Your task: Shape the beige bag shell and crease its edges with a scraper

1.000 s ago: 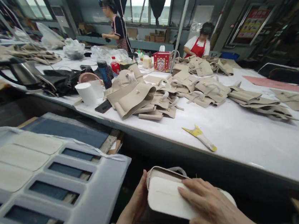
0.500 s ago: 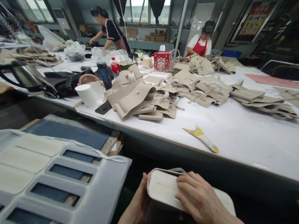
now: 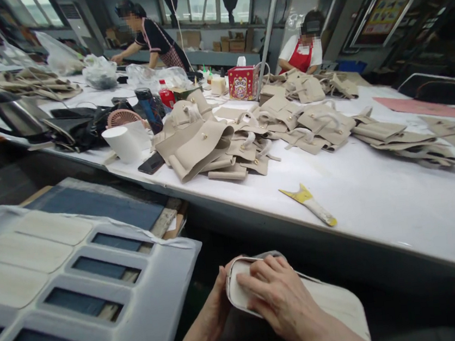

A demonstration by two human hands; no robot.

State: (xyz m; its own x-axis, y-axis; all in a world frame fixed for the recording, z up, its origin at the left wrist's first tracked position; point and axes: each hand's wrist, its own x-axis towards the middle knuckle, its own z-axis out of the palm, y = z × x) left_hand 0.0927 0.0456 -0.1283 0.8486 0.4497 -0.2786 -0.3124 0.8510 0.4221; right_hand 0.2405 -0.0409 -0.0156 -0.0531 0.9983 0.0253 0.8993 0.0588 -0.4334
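Note:
A handbag body lies tilted in front of me, with a pale, round-cornered base panel [image 3: 333,303] facing up. My left hand [image 3: 216,303] is wrapped round its left end, its thumb at the edge and the other fingers hidden beneath. On top of the panel rests my right hand [image 3: 280,293], its fingers spread and bent, pressing near the left end. Some of those fingertips reach the far rim. A thin gap or seam line runs along the panel's edge. Dark shadow hides the underside of the bag.
To the left, a grey-white frame [image 3: 140,306] with rectangular openings carries several pale panels [image 3: 14,279]. Beyond, a white table [image 3: 379,202] holds a yellow-ended scraper [image 3: 309,205], beige bag pieces [image 3: 208,145], a phone [image 3: 151,164] and a kettle [image 3: 19,115]. Two people work across it.
My right hand has slid left along the panel towards its rounded end. My left hand keeps its hold on the bag. The camera view has shifted slightly.

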